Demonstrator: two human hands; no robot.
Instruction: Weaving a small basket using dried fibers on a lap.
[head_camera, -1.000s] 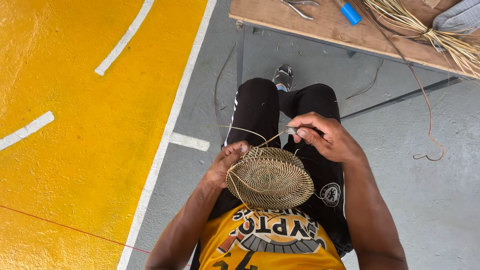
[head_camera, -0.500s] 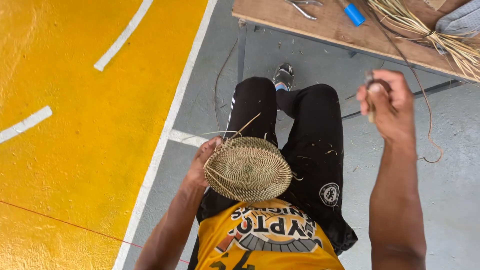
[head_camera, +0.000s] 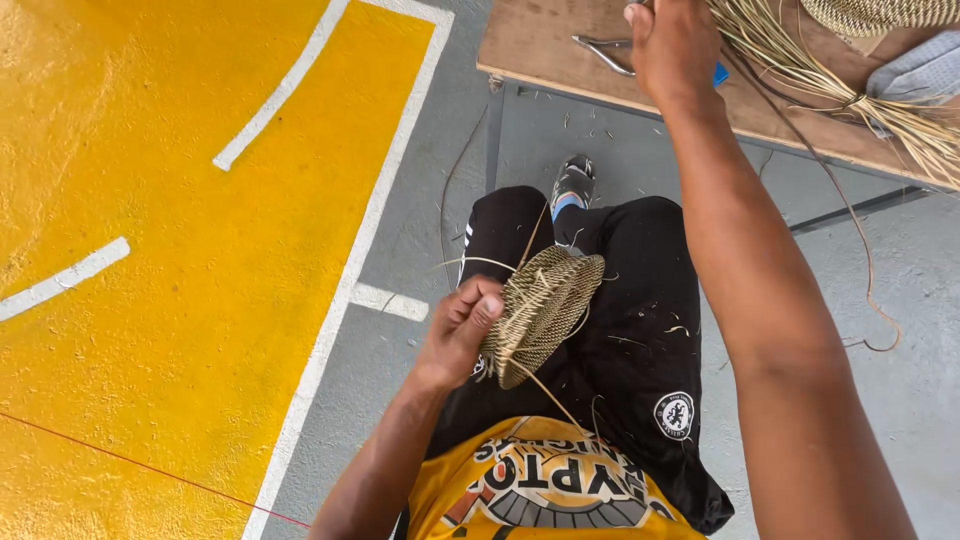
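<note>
Woven disc pinched in my left hand (head_camera: 462, 330), right hand (head_camera: 676, 45) raised toward the table.

My left fingers clench the rim of the woven disc (head_camera: 540, 312), tilted on edge over my lap. My right fist closes near the straw bundle (head_camera: 850, 95); what it grips I cannot tell. A hard tug could snap the loose strand (head_camera: 545, 388) or twist the disc free.

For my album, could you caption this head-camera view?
Left hand grips a round woven disc over the lap; right hand raised by the wooden table.

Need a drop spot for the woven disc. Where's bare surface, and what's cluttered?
Free: wooden table left end, left of the pliers; grey floor beside the yellow paint. Crowded: table's right side, with straw bundle, right hand. Left hand grips the woven disc.
</note>
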